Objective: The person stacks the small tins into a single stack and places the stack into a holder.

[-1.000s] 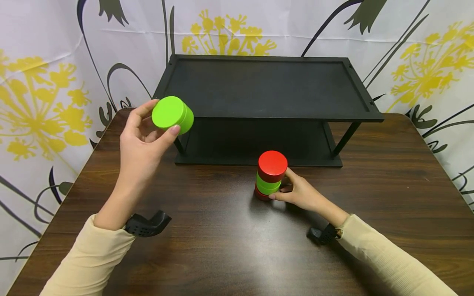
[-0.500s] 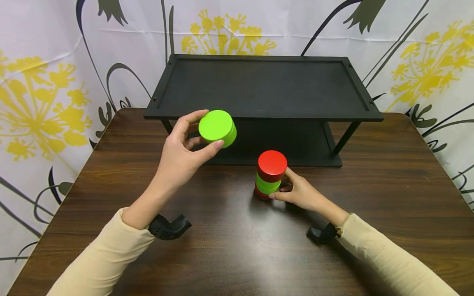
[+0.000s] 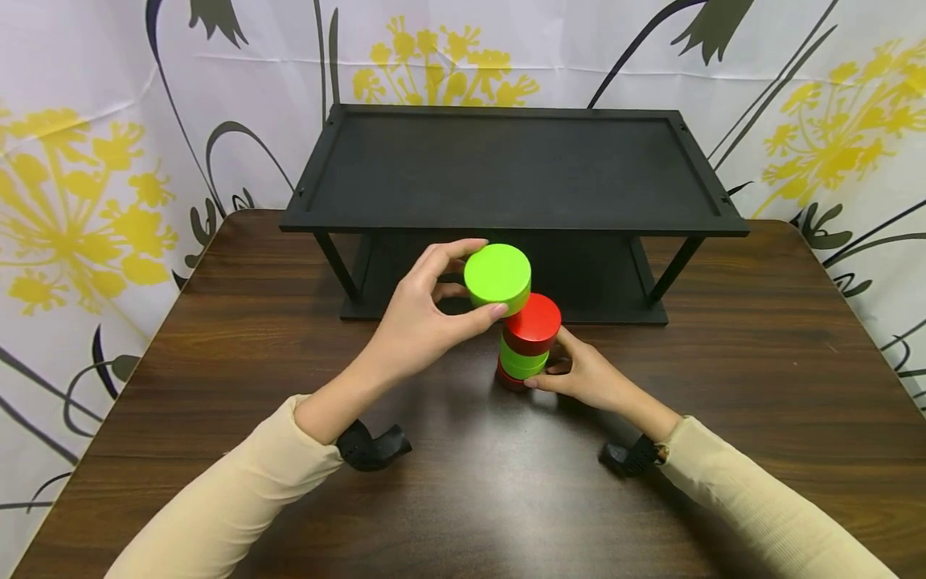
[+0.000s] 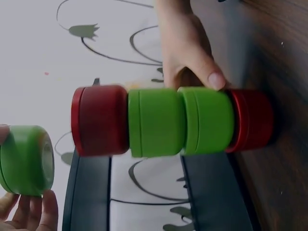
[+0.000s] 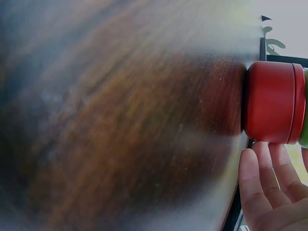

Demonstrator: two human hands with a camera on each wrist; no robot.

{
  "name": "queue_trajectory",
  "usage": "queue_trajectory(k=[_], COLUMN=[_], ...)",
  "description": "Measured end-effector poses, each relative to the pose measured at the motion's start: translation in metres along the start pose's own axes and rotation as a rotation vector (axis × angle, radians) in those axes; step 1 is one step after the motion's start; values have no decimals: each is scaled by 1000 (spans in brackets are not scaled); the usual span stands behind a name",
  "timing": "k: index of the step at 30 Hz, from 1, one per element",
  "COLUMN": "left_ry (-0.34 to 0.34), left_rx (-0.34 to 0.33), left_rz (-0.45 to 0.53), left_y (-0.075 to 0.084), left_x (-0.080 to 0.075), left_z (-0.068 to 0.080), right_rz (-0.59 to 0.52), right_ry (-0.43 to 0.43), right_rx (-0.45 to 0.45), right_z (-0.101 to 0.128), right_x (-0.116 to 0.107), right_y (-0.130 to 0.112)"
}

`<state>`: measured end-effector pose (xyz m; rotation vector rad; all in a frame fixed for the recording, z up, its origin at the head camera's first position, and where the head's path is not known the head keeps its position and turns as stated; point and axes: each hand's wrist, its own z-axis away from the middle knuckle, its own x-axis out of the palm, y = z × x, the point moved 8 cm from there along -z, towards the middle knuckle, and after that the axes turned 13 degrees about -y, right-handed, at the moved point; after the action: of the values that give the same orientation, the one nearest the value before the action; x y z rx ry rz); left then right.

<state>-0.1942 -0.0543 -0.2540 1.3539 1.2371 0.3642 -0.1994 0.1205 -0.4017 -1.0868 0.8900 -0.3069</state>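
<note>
In the head view my left hand (image 3: 427, 314) grips a lime-green lidded canister (image 3: 497, 275) between thumb and fingers. Its recessed base shows in the left wrist view, where a gap separates this canister (image 4: 29, 160) from the stack's top. The stack stands upright on the table: a red canister (image 4: 255, 119) lowest, two green canisters (image 4: 161, 122) above it, a red canister (image 3: 534, 322) on top. My right hand (image 3: 589, 374) holds the stack low on its right side, thumb on the lower green canister. Several of its fingers (image 5: 284, 175) extend beside the bottom red canister in the right wrist view.
Behind the stack stands a black two-tier shelf (image 3: 506, 169), its upper board overhanging the lower one. A dark wood table (image 3: 463, 498) bears everything. A white curtain (image 3: 275, 48) with a plant print hangs behind.
My left hand has carried the green canister right and downward, from the shelf's left side to just above the stack. My right hand and the stack stay in place.
</note>
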Motion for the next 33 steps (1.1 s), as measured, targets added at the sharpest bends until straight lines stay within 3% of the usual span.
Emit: queue_trajectory(k=[6, 12, 33], left_ry=[-54, -91, -150], left_rx=[55, 56, 16], left_rz=[-39, -49, -30], left_y=[4, 5, -3], left_x=[17, 27, 35], left_z=[-5, -7, -11], right_rz=[-8, -12, -23], right_ry=[-5, -12, -13], right_rx=[-3, -12, -22], right_z=[1, 0, 0], right_x=[0, 2, 2], right_y=[0, 0, 1])
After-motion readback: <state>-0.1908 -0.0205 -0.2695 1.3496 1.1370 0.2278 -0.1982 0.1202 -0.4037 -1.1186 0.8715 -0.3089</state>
